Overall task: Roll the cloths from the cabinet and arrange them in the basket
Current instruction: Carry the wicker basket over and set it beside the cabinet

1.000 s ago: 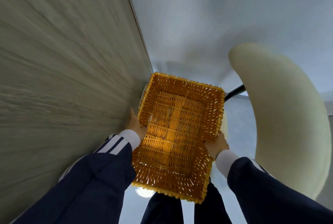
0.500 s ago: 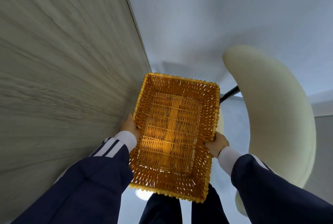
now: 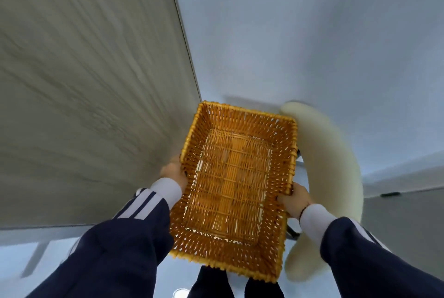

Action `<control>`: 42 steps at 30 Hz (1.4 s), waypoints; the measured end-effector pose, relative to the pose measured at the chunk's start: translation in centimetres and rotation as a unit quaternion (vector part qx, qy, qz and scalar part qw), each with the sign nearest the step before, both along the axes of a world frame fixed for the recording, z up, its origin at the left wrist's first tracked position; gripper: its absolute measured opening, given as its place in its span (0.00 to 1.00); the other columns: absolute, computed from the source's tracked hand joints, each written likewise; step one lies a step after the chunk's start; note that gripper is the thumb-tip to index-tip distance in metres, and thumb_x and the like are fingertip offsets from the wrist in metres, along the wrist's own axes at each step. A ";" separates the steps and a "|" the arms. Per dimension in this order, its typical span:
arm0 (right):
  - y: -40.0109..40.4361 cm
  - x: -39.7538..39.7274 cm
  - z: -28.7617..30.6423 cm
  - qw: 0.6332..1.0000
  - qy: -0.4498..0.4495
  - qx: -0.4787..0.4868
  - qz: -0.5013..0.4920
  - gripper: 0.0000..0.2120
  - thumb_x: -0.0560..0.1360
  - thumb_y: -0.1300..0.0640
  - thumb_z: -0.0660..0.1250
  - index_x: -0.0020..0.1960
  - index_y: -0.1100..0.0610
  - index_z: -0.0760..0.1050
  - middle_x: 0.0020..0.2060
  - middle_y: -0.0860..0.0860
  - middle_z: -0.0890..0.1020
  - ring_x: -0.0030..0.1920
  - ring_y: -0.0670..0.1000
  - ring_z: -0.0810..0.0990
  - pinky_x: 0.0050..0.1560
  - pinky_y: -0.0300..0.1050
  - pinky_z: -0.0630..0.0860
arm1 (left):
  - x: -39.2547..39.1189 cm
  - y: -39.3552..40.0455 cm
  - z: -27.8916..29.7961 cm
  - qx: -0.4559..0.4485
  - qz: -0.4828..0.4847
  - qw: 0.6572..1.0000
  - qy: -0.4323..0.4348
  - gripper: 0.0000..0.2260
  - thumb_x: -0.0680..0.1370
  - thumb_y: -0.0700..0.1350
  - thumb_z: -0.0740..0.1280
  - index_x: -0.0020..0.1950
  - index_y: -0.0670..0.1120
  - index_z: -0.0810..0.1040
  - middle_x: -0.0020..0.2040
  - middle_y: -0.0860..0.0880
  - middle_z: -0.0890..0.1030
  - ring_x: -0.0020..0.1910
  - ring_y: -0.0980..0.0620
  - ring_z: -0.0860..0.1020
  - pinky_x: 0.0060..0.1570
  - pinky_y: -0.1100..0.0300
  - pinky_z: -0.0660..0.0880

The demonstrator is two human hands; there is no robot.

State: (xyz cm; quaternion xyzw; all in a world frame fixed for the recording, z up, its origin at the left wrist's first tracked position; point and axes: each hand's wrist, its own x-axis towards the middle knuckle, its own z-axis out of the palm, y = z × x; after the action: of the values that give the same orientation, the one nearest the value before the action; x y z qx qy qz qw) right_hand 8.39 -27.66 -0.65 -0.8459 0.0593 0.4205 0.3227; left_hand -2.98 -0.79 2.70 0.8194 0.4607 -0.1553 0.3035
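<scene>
An orange wicker basket (image 3: 287, 134) hangs in the air in front of me, held by both its long sides. It has nothing inside. My left hand (image 3: 172, 173) grips the left rim, with the fingers hidden behind the wall. On the right rim, near the corner, my right hand (image 3: 293, 199) grips the wicker. No cloth is in view.
A large beige wood-grain surface (image 3: 84, 93) fills the left, its edge close to the basket's left side. A cream curved chair back (image 3: 334, 165) stands to the right, partly behind the basket. Pale grey floor (image 3: 300, 33) lies beyond. My dark trouser legs (image 3: 211, 283) show below.
The view has swung, so the chair back now sits closer behind the basket's right side. The basket stays in both hands, shifted slightly right in view.
</scene>
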 end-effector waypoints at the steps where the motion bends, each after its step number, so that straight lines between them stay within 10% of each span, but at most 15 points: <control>1: -0.3 0.1 0.8 1.000 -0.002 0.010 0.003 0.08 0.73 0.60 0.64 0.51 0.53 0.76 0.44 0.53 0.82 0.45 0.57 0.81 0.53 0.58 0.79 | -0.1 -0.3 0.9 0.000 -0.001 1.000 -0.005 0.15 0.81 0.40 0.56 0.67 0.46 0.69 0.55 0.40 0.79 0.53 0.38 0.78 0.57 0.46 0.75; 18: -5.2 0.6 12.5 0.987 -0.083 0.124 0.053 0.11 0.75 0.70 0.62 0.49 0.56 0.74 0.37 0.52 0.80 0.35 0.52 0.78 0.33 0.42 0.77 | -4.1 -6.7 12.5 0.079 0.034 0.991 -0.101 0.16 0.80 0.40 0.57 0.69 0.47 0.67 0.48 0.44 0.77 0.45 0.43 0.75 0.52 0.49 0.73; 42: -8.6 -17.1 16.6 0.976 -0.159 0.127 0.083 0.06 0.73 0.62 0.67 0.49 0.61 0.79 0.43 0.57 0.83 0.44 0.59 0.82 0.50 0.56 0.80 | -24.9 -11.4 17.9 0.129 0.044 0.977 -0.165 0.18 0.81 0.43 0.59 0.72 0.47 0.65 0.60 0.41 0.78 0.56 0.40 0.77 0.51 0.53 0.72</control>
State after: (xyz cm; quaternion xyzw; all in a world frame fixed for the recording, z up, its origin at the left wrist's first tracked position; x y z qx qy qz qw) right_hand -8.66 -36.24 16.00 -0.8560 -0.1170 0.3099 0.3969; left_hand -27.84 -12.20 20.58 0.8449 0.4561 0.0564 0.2736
